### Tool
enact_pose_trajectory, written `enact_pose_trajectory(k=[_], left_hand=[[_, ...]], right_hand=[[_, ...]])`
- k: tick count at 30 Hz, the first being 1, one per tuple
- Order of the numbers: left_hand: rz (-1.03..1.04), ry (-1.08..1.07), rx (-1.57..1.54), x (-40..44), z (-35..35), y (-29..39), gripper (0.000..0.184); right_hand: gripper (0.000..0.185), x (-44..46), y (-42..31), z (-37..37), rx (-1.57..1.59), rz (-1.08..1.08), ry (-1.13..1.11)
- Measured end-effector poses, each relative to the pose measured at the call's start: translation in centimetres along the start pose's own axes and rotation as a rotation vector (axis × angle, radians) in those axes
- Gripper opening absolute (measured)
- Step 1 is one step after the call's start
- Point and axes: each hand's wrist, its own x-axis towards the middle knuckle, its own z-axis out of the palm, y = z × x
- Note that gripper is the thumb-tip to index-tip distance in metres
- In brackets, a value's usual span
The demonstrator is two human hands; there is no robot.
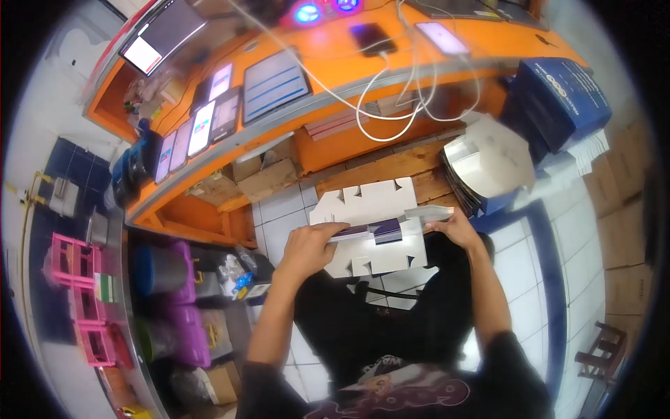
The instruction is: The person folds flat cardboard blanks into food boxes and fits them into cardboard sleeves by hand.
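Note:
A white die-cut cardboard sheet [363,195] with notched edges lies across my lap. On its middle is a dark blue and white folded cardboard piece [386,230]. My left hand [307,248] grips this piece's left end, fingers closed over its upper side. At the other end my right hand [455,228] pinches a pale grey flap [427,211] that stands up from the sheet; whether the flap joins the blue piece, I cannot tell.
An orange counter [321,143] ahead carries several phones [202,128], a tablet [276,84] and white cables [385,138]. To the right are stacked white cardboard sheets [492,150] and a blue box [569,98]. Purple bins [190,328] and pink racks [77,279] stand left.

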Motion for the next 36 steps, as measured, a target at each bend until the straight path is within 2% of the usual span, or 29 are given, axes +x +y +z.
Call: enact_pose_trajectory(k=[1, 3, 4, 5, 7, 8, 10, 12, 13, 15, 17, 18, 20, 21, 24, 28, 30, 32, 36], left_hand=[[0.009, -0.006, 0.004, 0.1, -0.9, 0.6, 0.042], [-0.043, 0.023, 0.053, -1.1, -3.1, 1.4, 0.063], [-0.045, 0.009, 0.049, -2.1, -3.5, 0.7, 0.063], [-0.015, 0.166, -0.071, -3.4, -4.0, -0.4, 0.072], [0.019, 0.327, -0.195, -6.0, -3.5, -2.9, 0.083], [-0.077, 0.328, -0.467, -7.6, -1.6, -5.3, 0.086], [-0.196, 0.333, -0.737, -8.2, 1.4, -8.1, 0.090], [-0.393, 0.283, -0.697, -6.7, 5.0, -8.5, 0.083], [-0.387, 0.373, -0.849, -5.6, 6.8, -8.8, 0.069], [-0.384, 0.482, -1.017, -4.3, 12.2, -10.3, 0.055], [-0.318, 0.689, -1.021, -3.1, 18.1, -12.2, 0.025], [-0.316, 0.693, -1.033, -2.8, 18.0, -11.7, 0.025], [-0.453, 0.679, -1.031, -2.9, 17.4, -10.8, 0.018], [-0.442, 0.638, -1.092, -3.1, 16.0, -9.8, 0.018], [-0.402, 0.660, -1.054, -3.8, 19.0, -11.6, 0.018], [-0.403, 0.606, -1.055, -4.1, 17.9, -11.3, 0.018], [-0.399, 0.639, -1.082, -4.2, 17.3, -10.8, 0.017], [-0.436, 0.628, -0.963, -5.3, 19.1, -12.3, 0.016], [-0.426, 0.610, -1.060, -4.8, 17.6, -11.2, 0.014]], right_hand=[[0.031, 0.2, 0.0, -0.1, 0.006, -0.003, 0.010], [0.029, 0.0, 0.4, -0.3, -0.005, 0.062, -0.005], [0.029, -0.1, 0.9, -0.4, 0.001, 0.074, -0.001], [0.029, 0.0, 1.4, -0.6, -0.008, 0.073, -0.011], [0.028, 0.3, 1.3, -1.0, -0.022, 0.069, -0.019], [0.027, 0.2, 0.6, -1.0, -0.046, 0.099, -0.012], [0.025, 0.2, 0.3, -0.6, -0.070, 0.139, -0.025], [0.023, 0.4, 0.8, -0.7, -0.049, 0.103, -0.022], [0.020, 0.4, 0.9, -0.6, -0.102, 0.085, -0.010], [0.019, 0.6, 0.9, 0.2, -0.138, 0.088, -0.038], [0.020, 0.7, 1.2, 0.5, -0.115, 0.075, -0.007], [0.020, 0.6, 1.3, 0.6, -0.128, 0.076, -0.005], [0.023, 0.5, 1.6, 0.9, -0.031, 0.127, 0.052], [0.024, 0.8, 1.8, 0.7, -0.041, 0.107, 0.035], [0.019, 1.0, 2.5, 0.8, -0.152, 0.084, 0.024], [0.010, 1.0, 4.0, 0.9, -0.018, 0.074, 0.042], [0.010, 0.6, 3.7, 1.5, -0.056, 0.024, 0.029], [0.008, 0.0, 3.9, 1.9, -0.139, 0.003, 0.054], [0.019, 0.4, 5.0, 1.7, -0.053, 0.010, 0.028]])
